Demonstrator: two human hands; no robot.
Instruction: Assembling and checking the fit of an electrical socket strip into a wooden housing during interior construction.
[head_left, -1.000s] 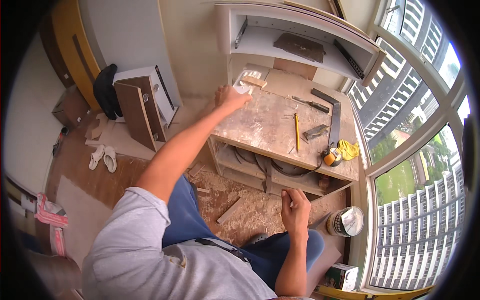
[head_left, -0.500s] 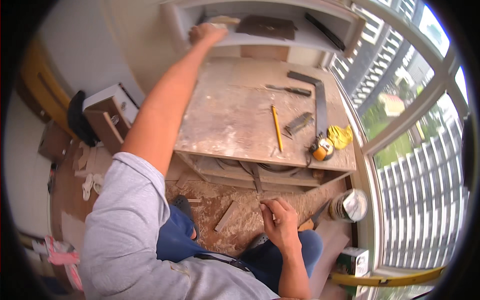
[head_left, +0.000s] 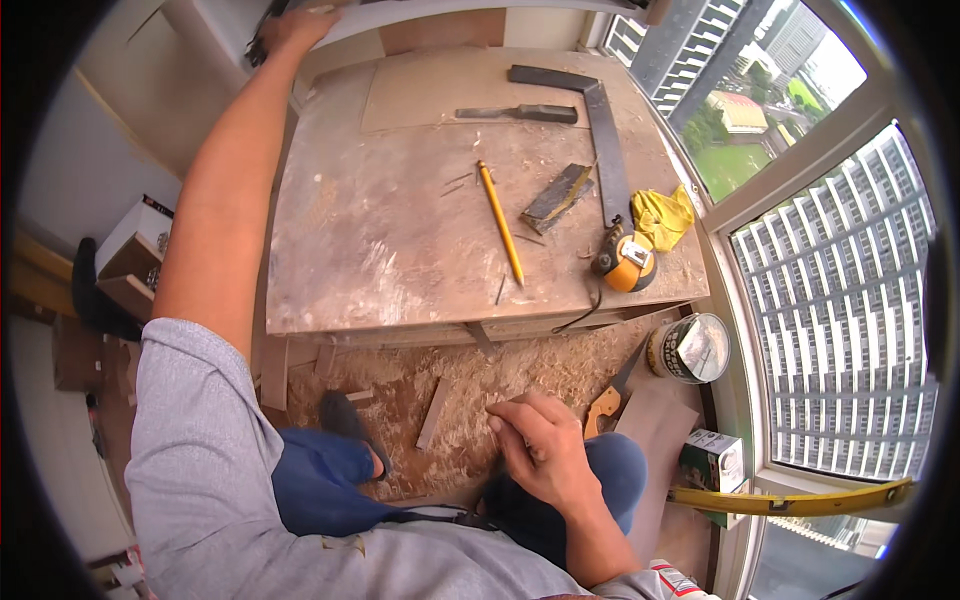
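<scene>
My left hand point(head_left: 295, 32) reaches to the far left, up at the raised shelf. Its fingers look curled beside a dark object point(head_left: 262, 35), but the picture's top edge hides part of them. What they hold cannot be made out. Above my right knee, my right hand point(head_left: 545, 450) hovers with fingers curled in and thumb near the index finger; nothing shows in it. On the wooden worktop point(head_left: 350, 230) lie a yellow pencil point(head_left: 500, 222), a chisel point(head_left: 520, 113), a dark block point(head_left: 557, 198), a carpenter's square point(head_left: 605, 130), a tape measure point(head_left: 628, 262) and a crumpled yellow cloth point(head_left: 662, 217).
Wood shavings point(head_left: 400, 440) and an offcut point(head_left: 432, 413) litter the floor. A handsaw point(head_left: 605, 402), a tub point(head_left: 690, 348), a box point(head_left: 712, 458) and a yellow spirit level point(head_left: 790, 499) are at the right, by the window. Drawers point(head_left: 135, 260) stand left.
The view has shifted nearer the worktop, and the shelf has mostly left the top of the picture. My left hand has moved left along the shelf. My right hand stays above the knee.
</scene>
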